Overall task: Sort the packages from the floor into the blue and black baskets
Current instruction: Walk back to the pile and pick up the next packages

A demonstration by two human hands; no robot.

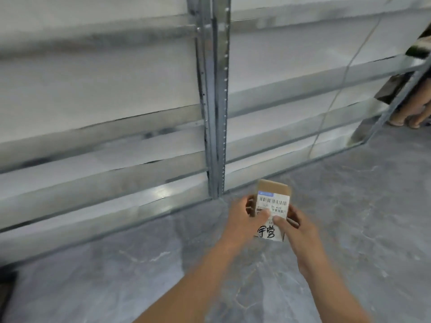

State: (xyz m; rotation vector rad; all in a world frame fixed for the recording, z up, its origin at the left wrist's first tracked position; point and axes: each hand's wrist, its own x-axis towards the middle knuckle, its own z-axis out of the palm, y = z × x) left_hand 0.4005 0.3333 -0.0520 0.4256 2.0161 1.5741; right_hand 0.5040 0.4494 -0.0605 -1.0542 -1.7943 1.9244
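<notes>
A small brown cardboard package (273,201) with a white barcode label and black handwriting is held up in front of me, above the grey floor. My left hand (242,217) grips its left side, thumb on the label. My right hand (295,226) grips the right side, its thumb also pressing the label. No blue or black basket shows in this view.
A metal shelving rack (215,101) with pale, bare shelves fills the upper half, its upright post just beyond the package. Another person's legs and feet (412,113) stand at the far right. A dark object (7,290) sits at the left edge. Grey marbled floor (349,229) surrounds my arms.
</notes>
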